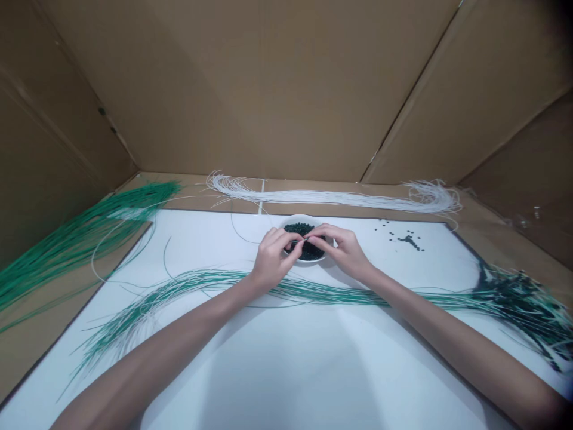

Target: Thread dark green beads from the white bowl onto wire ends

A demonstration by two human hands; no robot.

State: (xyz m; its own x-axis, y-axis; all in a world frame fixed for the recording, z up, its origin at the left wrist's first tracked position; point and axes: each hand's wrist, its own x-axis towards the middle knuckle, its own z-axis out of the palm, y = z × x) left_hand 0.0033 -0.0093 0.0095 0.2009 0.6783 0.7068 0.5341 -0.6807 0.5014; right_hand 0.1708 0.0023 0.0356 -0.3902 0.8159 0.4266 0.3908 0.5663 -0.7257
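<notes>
Head view: I see the left hand's (273, 253) grip pinched on a thin strand (246, 240) over the bowl (308, 261) of dark beads (299, 229). The right hand's (347, 248) grip narrows beside it, nearly closed; what it grasps, I cannot tell. From the bowl, loose beads (408, 240) lie at three o'clock, white strands (333, 197) at twelve, a green-and-white bundle (322, 291) at six.

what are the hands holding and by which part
Left hand: seemingly a thin strand, pinched near one end. Right hand: fingertips pinched, anything between them too small to tell.
</notes>
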